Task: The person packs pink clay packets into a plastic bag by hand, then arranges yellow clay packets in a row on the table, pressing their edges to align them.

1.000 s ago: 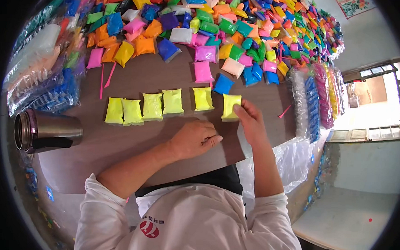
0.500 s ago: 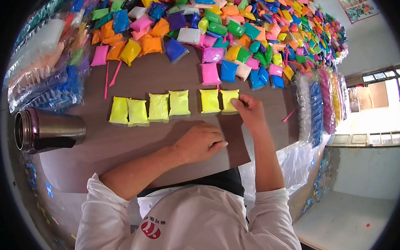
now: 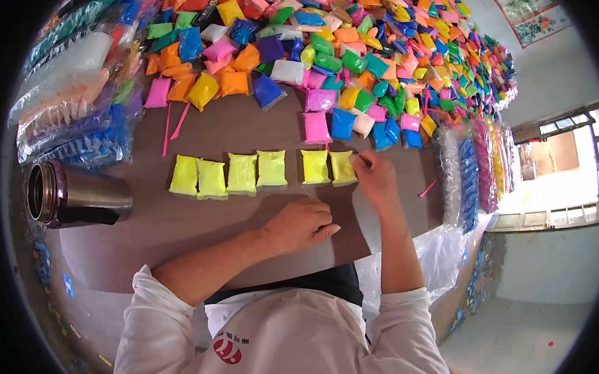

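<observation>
My right hand (image 3: 377,182) pinches the right edge of the rightmost yellow packet (image 3: 342,169), which lies on the table. Just left of it is another yellow packet (image 3: 315,167). Further left, past a gap, several pale yellow packets (image 3: 242,173) lie side by side in a row. My left hand (image 3: 299,225) rests on the brown table (image 3: 178,249) nearer my body, below the row. Its fingers are curled in with the thumb pointing right, and nothing shows in them; the palm is hidden.
A big heap of colourful packets (image 3: 343,63) covers the back of the table. A steel flask (image 3: 91,194) lies at the left edge. Stacks of clear-wrapped bags stand at left (image 3: 77,126) and right (image 3: 468,173). Thin pink sticks (image 3: 167,129) lie near the heap.
The whole view has shifted slightly, so the table sits lower in the picture. My right hand stays at the rightmost packet, whose edge now looks slightly tilted. My left hand keeps its place.
</observation>
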`<move>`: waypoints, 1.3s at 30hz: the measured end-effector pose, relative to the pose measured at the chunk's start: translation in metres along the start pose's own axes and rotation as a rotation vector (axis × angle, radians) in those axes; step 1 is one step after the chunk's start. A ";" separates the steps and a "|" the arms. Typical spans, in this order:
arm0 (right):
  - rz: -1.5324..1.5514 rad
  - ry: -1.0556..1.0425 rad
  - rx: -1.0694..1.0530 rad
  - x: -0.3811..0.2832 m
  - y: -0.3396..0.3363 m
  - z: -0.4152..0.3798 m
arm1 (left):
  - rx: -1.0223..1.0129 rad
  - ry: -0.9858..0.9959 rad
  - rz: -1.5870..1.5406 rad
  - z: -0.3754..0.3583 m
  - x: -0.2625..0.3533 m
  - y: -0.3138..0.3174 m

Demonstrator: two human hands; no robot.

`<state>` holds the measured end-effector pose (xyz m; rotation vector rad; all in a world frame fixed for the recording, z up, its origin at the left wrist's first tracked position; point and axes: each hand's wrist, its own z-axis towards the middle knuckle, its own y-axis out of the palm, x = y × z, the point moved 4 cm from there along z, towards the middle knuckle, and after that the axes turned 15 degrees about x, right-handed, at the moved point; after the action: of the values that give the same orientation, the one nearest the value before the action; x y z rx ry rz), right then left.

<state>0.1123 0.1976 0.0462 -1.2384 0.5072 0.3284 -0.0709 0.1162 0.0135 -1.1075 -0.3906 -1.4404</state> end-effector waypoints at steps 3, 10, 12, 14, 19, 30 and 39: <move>0.054 -0.113 0.083 -0.016 -0.006 0.017 | 0.005 0.006 -0.009 0.002 -0.002 -0.001; 0.406 -0.373 0.099 -0.097 0.028 0.080 | 0.074 0.039 -0.031 -0.001 -0.003 0.002; 0.399 -0.451 0.099 -0.113 0.046 0.103 | 0.054 0.031 -0.024 0.001 -0.004 0.002; 0.267 -0.443 0.167 -0.111 0.068 0.127 | -0.025 -0.006 0.007 0.002 -0.001 -0.002; 0.109 -0.289 0.067 -0.113 0.092 0.160 | 0.088 0.020 -0.050 0.000 -0.001 -0.002; 0.494 0.021 0.115 -0.084 0.091 0.178 | 0.078 -0.014 -0.055 0.000 -0.002 -0.002; 1.192 0.504 -0.439 -0.036 0.014 0.042 | 0.050 -0.334 -0.273 0.007 -0.012 -0.009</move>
<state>0.0825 0.2427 0.0644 -1.3137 1.6753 1.1871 -0.0783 0.1308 0.0110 -1.2942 -0.8366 -1.4709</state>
